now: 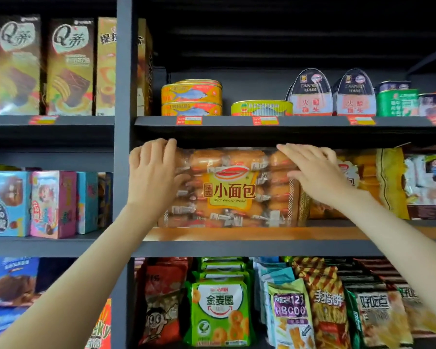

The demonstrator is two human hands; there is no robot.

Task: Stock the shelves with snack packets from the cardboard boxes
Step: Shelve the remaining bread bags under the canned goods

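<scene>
While both forearms reach up and forward, the left hand (pixel 154 172) grips the upper left corner of the bread bag (pixel 229 190), fingers curled over its top and thumb on its front. The right hand (pixel 312 172) lies flat, fingers straight, against its upper right corner. The bag stands upright on the shelf (pixel 237 234), label facing out, long axis along the shelf's front edge.

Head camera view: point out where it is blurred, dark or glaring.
Head view: sharpest at centre, on the label of the clear plastic bag of small golden bread rolls; head view: the left hand and right hand on it look slightly soft; head view: the tall brown cake boxes upper left are smeared; head view: the black recess above the yellow oval fish tins is unlit.
</scene>
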